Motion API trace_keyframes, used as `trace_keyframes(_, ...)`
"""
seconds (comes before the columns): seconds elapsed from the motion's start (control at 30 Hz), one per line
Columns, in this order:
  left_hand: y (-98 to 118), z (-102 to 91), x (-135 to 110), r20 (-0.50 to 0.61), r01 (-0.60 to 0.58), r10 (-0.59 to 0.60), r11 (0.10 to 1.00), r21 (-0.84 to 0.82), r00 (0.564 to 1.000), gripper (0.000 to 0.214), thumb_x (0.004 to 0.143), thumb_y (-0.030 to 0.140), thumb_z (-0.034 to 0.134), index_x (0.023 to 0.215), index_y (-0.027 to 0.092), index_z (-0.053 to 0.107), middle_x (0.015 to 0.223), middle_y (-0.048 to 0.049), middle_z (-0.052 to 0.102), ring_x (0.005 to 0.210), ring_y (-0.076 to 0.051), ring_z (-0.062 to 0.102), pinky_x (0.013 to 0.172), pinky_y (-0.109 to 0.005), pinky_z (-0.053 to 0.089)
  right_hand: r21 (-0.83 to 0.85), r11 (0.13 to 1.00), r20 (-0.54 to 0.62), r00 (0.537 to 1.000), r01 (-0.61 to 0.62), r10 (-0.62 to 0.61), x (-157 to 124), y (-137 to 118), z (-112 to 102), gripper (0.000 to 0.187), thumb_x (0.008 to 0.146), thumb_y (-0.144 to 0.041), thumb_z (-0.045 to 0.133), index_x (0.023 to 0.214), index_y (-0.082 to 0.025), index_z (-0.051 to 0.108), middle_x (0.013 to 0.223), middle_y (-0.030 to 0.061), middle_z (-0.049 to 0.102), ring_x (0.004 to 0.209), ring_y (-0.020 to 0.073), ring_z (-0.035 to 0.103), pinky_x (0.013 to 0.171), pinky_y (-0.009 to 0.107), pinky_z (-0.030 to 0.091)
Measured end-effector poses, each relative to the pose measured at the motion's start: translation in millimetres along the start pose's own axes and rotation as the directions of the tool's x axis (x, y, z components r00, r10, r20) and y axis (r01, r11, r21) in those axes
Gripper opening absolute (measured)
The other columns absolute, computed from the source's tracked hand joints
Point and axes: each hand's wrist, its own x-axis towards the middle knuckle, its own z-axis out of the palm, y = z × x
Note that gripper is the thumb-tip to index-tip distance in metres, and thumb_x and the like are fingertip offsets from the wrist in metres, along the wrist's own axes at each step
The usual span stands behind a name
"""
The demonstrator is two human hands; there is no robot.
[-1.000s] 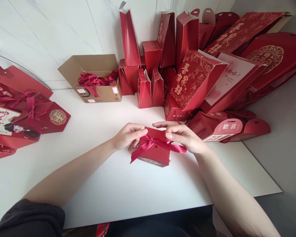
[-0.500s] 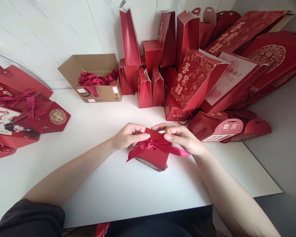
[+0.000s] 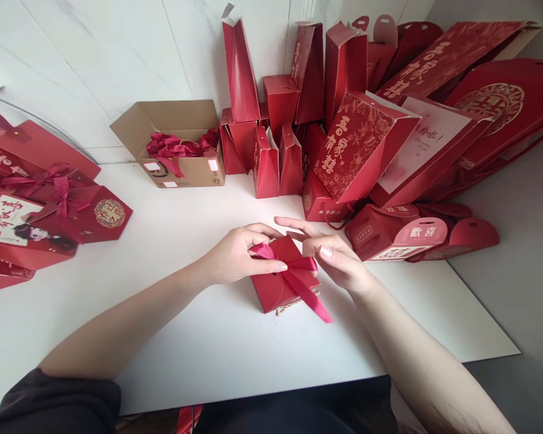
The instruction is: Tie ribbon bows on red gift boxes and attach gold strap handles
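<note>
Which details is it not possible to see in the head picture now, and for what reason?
All in the head view:
Knot of the ribbon: apparently under the left hand.
Right hand's grip, if any: hidden by its own fingers.
Carton floor: hidden by its front wall and contents.
Leftmost boxes: cut off by the left edge.

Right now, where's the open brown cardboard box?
In the head view, the open brown cardboard box stands left of centre, beyond the left hand, beside the upright red paper boxes.
</note>
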Motion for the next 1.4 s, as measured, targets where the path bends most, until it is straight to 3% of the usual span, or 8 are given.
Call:
trace_keyframes(0.33, -1, 0.1, 0, 0.131, 0.005, -0.003, 1.0, -0.014, 0.991, 0.026, 0.075, 0.04, 0.074, 0.068, 0.016, 0.066, 0.129, -0.0077, 0.058, 0.105, -0.022, 0.062, 0.093, -0.035, 0.048, 0.051, 0.994, -0.065, 0.993, -0.092, 0.096, 4, 16, -4, 0.051, 0.096, -0.049, 0.044, 0.055, -0.019, 0.054, 0.138, 0.0044, 0.055, 0.139, 0.0257, 0.036, 0.111, 0.045, 0.034)
trace_keyframes(0.6, 5, -4.5, 0, 0.124, -0.048, 0.051, 0.998, -0.027, 0.991, 0.029, 0.083, 0.037, 0.065, 0.063, 0.016, 0.061, 0.122, -0.0086, 0.062, 0.112, -0.023, 0.058, 0.098, -0.036, 0.044, 0.057, 0.989, -0.053, 0.989, -0.134, 0.137, 1, 14, -7, 0.046, 0.095, -0.05, 0.046, 0.067, -0.02, 0.068, 0.135, 0.0051, 0.058, 0.134, 0.0277, 0.044, 0.109, 0.047, 0.037)
trace_keyframes(0.83, 8, -11.7, 0, 0.059, -0.068, 0.066, 0.997, 0.028, 0.996, 0.032, 0.087, 0.033, 0.06, 0.061, 0.014, 0.059, 0.105, -0.0051, 0.061, 0.079, -0.012, 0.058, 0.072, -0.026, 0.045, 0.023, 0.993, -0.062, 0.991, -0.117, 0.118, 1, 15, -6, 0.044, 0.095, -0.048, 0.046, 0.071, -0.02, 0.069, 0.132, 0.005, 0.058, 0.132, 0.0262, 0.046, 0.112, 0.047, 0.034)
trace_keyframes(0.97, 8, -15.8, 0, -0.029, 0.009, -0.009, 1.0, -0.006, 1.0, 0.04, 0.087, 0.041, 0.06, 0.058, 0.014, 0.054, 0.079, -0.0016, 0.055, 0.06, -0.008, 0.049, 0.059, -0.024, 0.041, -0.033, 0.993, -0.179, 0.978, -0.117, 0.11, 1, 14, -2, 0.033, 0.094, -0.05, 0.047, 0.101, -0.024, 0.065, 0.136, 0.0063, 0.055, 0.132, 0.025, 0.046, 0.109, 0.046, 0.038)
trace_keyframes(1.1, 6, -21.8, 1, -0.099, 0.128, -0.136, 0.988, -0.081, 0.986, 0.046, 0.089, 0.05, 0.055, 0.058, 0.016, 0.049, 0.053, 0.0026, 0.044, 0.048, -0.008, 0.043, 0.053, -0.025, 0.039, -0.248, 0.968, -0.411, 0.909, -0.038, -0.07, -2, 6, 1, 0.03, 0.094, -0.044, 0.049, 0.118, -0.027, 0.054, 0.135, 0.008, 0.052, 0.125, 0.0244, 0.051, 0.103, 0.044, 0.044)
trace_keyframes(1.17, 4, -24.5, 2, -0.149, 0.151, -0.165, 0.983, -0.101, 0.975, 0.046, 0.089, 0.051, 0.055, 0.06, 0.016, 0.049, 0.049, 0.0028, 0.043, 0.047, -0.009, 0.043, 0.052, -0.025, 0.038, -0.473, 0.881, -0.438, 0.868, 0.0, -0.235, -6, 1, 2, 0.028, 0.093, -0.04, 0.051, 0.119, -0.028, 0.053, 0.131, 0.0097, 0.053, 0.123, 0.0267, 0.051, 0.102, 0.045, 0.044)
trace_keyframes(1.27, 2, -27.0, 4, -0.202, 0.149, -0.171, 0.981, -0.121, 0.964, 0.046, 0.089, 0.052, 0.055, 0.061, 0.016, 0.05, 0.051, 0.0026, 0.043, 0.047, -0.008, 0.042, 0.05, -0.024, 0.035, -0.759, 0.637, -0.175, 0.902, 0.132, -0.395, -9, -2, 6, 0.023, 0.089, -0.036, 0.057, 0.11, -0.029, 0.061, 0.126, 0.0098, 0.058, 0.119, 0.0312, 0.054, 0.1, 0.05, 0.044)
trace_keyframes(1.4, 0, -27.5, 5, -0.231, 0.126, -0.14, 0.989, -0.076, 0.963, 0.047, 0.088, 0.051, 0.056, 0.059, 0.016, 0.045, 0.052, 0.0034, 0.039, 0.049, -0.008, 0.04, 0.051, -0.024, 0.033, -0.815, 0.443, 0.24, 0.914, 0.373, -0.327, -6, 2, 20, 0.018, 0.085, -0.04, 0.063, 0.096, -0.028, 0.07, 0.134, 0.0045, 0.059, 0.124, 0.0305, 0.052, 0.108, 0.05, 0.037)
